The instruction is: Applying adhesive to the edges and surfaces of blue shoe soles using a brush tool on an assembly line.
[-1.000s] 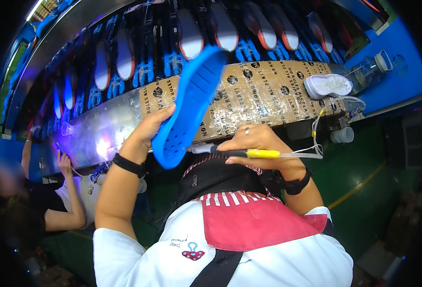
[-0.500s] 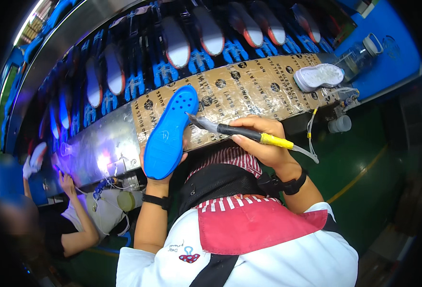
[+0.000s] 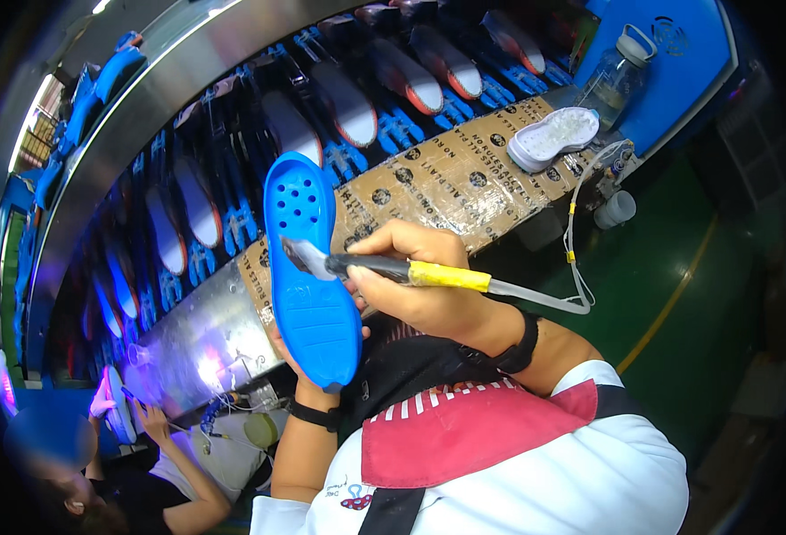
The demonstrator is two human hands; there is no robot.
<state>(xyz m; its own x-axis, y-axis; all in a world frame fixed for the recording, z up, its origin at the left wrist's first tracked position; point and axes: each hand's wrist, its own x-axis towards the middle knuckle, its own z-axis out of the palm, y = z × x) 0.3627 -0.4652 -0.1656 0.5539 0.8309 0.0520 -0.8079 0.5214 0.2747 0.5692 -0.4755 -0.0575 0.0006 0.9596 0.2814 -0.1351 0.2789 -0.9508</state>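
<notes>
Holding the blue sole (image 3: 308, 308) up from beneath with the left hand (image 3: 288, 349), out in front of the body by the near edge of the table (image 3: 188, 330). Curled round behind and gripping at both edges, though too hidden underneath to tell how firmly. And over to the right hand (image 3: 429, 308), pinching the black-and-yellow brush (image 3: 384, 266) between thumb and fingers, laying its bristles across the narrow middle, just below the cluster of holes. Touching, by the look of it, but hard to be sure!

Now for the danger: could skid over the side with too heavy a push, being so near the edge at that waist. Could tip or twist the sole, too, with only a hand for backing. If loaded with liquid, might drip into those holes. Watch the pale tube (image 3: 540, 301), looping from the brush's tail toward the table: might snag there and tug the bristles off line. On a sharp pull, might even disturb the white sole (image 3: 558, 134), resting near that tube on the cardboard (image 3: 446, 183).
</notes>
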